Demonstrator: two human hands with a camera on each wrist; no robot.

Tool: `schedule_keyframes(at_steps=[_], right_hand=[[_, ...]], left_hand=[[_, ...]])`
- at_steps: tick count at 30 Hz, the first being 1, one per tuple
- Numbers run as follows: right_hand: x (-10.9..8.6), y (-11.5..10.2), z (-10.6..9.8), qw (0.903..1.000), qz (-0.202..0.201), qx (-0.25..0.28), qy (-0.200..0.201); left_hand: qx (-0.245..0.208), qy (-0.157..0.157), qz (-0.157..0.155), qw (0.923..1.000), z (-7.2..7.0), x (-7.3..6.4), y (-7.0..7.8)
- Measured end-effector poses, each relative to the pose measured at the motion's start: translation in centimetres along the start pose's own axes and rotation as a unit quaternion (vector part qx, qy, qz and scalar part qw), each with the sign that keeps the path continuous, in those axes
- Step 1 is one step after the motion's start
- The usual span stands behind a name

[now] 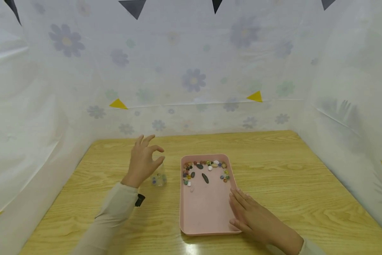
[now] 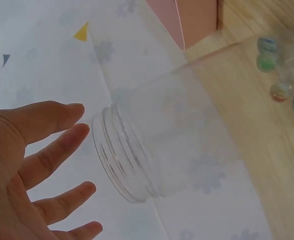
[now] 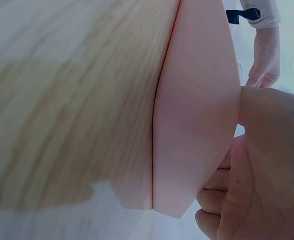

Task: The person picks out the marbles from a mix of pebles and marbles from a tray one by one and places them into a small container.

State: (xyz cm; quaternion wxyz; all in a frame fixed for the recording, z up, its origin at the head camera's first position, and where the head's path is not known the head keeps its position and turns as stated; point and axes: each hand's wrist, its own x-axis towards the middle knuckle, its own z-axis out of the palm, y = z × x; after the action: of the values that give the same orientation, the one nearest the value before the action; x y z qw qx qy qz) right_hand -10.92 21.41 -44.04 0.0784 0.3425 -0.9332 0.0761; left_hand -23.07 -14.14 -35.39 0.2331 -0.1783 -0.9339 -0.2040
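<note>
My left hand (image 1: 143, 161) is raised just above the mouth of a clear jar (image 1: 159, 177), thumb and index finger close together, the other fingers spread. No object shows between its fingertips. In the left wrist view the jar's threaded neck (image 2: 124, 155) is right at the fingertips, and several marbles (image 2: 279, 92) lie at its bottom. My right hand (image 1: 252, 216) rests on the right rim of a pink tray (image 1: 206, 212), its fingers fairly straight. Small coloured stones and beads (image 1: 187, 173) line the tray's far part, with a long dark stone (image 1: 205, 178) among them.
The tray and jar stand on a wood-grain table (image 1: 289, 177), jar left of tray. White flowered sheeting (image 1: 194, 46) encloses the back and both sides. Yellow and dark paper triangles (image 1: 254, 96) hang on it.
</note>
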Motion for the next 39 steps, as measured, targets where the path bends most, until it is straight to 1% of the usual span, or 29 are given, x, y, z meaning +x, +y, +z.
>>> schedule_keyframes(at_steps=[3,6,9,12,14,17,20,22,24,26,31,34,39], right_hand=[[0.0,0.0,0.0,1.0,0.0,0.0,0.002],[0.0,-0.1,-0.1,1.0,0.003,0.001,-0.005],[0.0,-0.1,-0.3,0.9998,0.012,0.009,-0.016],[0.1,-0.2,-0.4,0.9995,0.015,0.011,-0.025],[0.1,-0.2,-0.4,0.9994,0.015,0.013,-0.027],[0.1,-0.3,-0.4,0.9996,0.013,0.014,-0.02],[0.0,-0.4,-0.3,0.9999,0.006,0.011,-0.008],[0.0,-0.3,-0.2,1.0,0.0,0.007,0.001],[0.0,-0.3,-0.2,1.0,-0.006,0.0,0.007],[-0.1,-0.3,-0.1,0.9999,-0.009,-0.006,0.013],[-0.1,-0.3,-0.2,0.9998,-0.007,-0.014,0.01],[0.0,-0.3,-0.3,0.9999,-0.002,-0.011,0.004],[0.0,-0.3,-0.3,1.0,0.0,-0.007,0.002]], left_hand=[[-0.007,0.003,0.024,0.9997,0.6,0.6,1.1],[-0.014,-0.003,0.051,0.9986,1.3,1.2,2.3],[-0.02,-0.024,0.069,0.9971,2.3,1.7,3.7],[-0.027,-0.05,0.077,0.9954,3.4,2.3,5.1],[-0.031,-0.062,0.086,0.9939,4.1,2.7,6.1],[-0.035,-0.075,0.107,0.9907,5.2,3.3,7.4],[-0.024,-0.085,0.133,0.9872,6.3,3.6,8.7],[-0.018,-0.094,0.141,0.9854,6.9,3.6,9.4],[-0.013,-0.107,0.139,0.9844,7.5,3.4,10.2],[-0.012,-0.121,0.131,0.9839,8.0,3.3,11.0],[0.001,-0.154,0.111,0.9818,9.4,3.1,12.5],[0.012,-0.169,0.105,0.98,10.6,3.2,13.0],[0.014,-0.181,0.092,0.9791,12.9,3.2,13.4]])
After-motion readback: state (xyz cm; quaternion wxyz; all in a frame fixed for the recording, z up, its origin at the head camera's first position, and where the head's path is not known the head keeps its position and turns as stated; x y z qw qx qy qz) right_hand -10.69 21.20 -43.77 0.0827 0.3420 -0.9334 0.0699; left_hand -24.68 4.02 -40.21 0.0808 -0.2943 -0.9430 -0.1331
